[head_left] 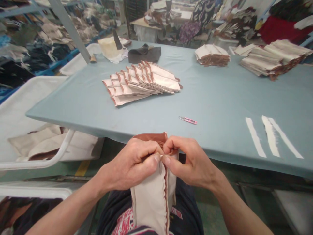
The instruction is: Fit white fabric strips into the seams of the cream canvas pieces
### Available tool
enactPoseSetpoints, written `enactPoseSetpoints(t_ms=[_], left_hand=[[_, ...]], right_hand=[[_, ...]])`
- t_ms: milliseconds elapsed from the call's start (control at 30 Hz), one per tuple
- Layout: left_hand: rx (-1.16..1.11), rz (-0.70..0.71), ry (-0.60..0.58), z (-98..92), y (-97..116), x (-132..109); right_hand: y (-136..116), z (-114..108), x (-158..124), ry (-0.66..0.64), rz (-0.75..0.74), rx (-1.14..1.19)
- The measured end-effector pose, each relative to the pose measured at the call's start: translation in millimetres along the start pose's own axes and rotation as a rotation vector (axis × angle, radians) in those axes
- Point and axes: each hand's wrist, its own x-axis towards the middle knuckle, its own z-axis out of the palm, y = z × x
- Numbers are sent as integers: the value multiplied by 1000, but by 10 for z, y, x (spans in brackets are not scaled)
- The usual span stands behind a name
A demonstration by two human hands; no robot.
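Observation:
A cream and brown sewn fabric piece [149, 202] hangs down over my lap, its upper end near the table's front edge. A wavy brown seam runs down its length. My left hand [137, 163] pinches the top of it between thumb and fingers. Right beside it, my right hand [188, 160] pinches the same piece at the seam, the two thumbs almost touching. Brown lining [149, 136] shows above my knuckles. Beyond my hands, pink thread snips [188, 120] lie on the table.
The blue-green table [215, 107] carries a fanned stack of cream pieces [141, 81], dark fabric [146, 54], more piles [212, 54] [274, 58] and white strips [255, 137] at right. White bins [36, 163] stand left, beside a metal post [70, 31].

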Motion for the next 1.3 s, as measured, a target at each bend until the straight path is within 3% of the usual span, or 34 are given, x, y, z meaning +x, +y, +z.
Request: enactPoseSetpoints(t_ms=[300,500,933,1133,1300], left_hand=[[-293,-160,-40,-39,-127,-124],[-317,-220,-100,-104,-176,-169],[158,39,-12,-192,-40,-233],[403,80,-66,-262,24,-216],[369,129,-165,-277,24,-158]], right_hand=[[-20,-11,52,-132,109,124],[10,-12,9,-172,13,60],[-194,138,4,-32,-35,-121],[-213,157,22,-68,54,-193],[-209,164,47,-124,164,-272]])
